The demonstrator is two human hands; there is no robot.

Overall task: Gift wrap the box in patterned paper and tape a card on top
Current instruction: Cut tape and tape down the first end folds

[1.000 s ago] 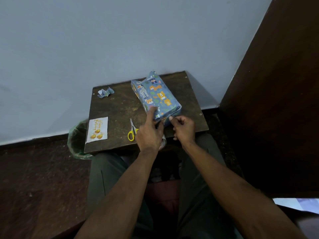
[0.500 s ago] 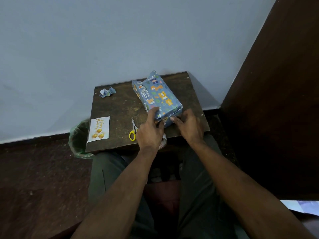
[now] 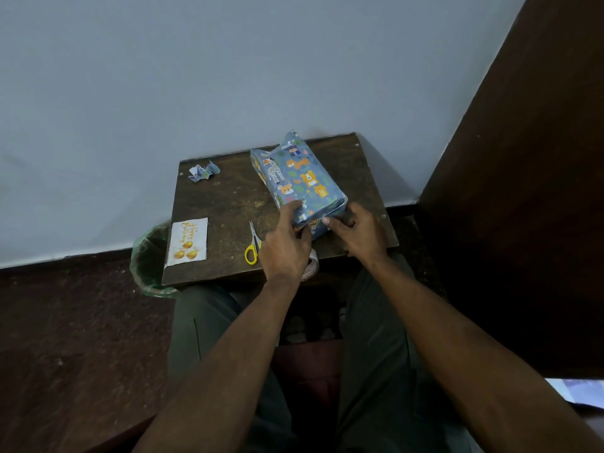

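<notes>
The oblong box wrapped in blue paper printed with cartoon animals lay flat on the right half of the small dark brown wooden table, its long axis running diagonally from the near right, by the hands, to the far left, where a loose peak of paper stood up at the wall end. The left hand gripped the box's near left corner, forefinger stretched along the top and thumb curled under the end flap, while the right hand pinched the folded paper at the near end with curled fingers. A white rectangular card with gold lettering and gold balls lay at the table's left edge, yellow-handled scissors just left of the left hand, and a roll of clear tape partly hidden under that wrist.
</notes>
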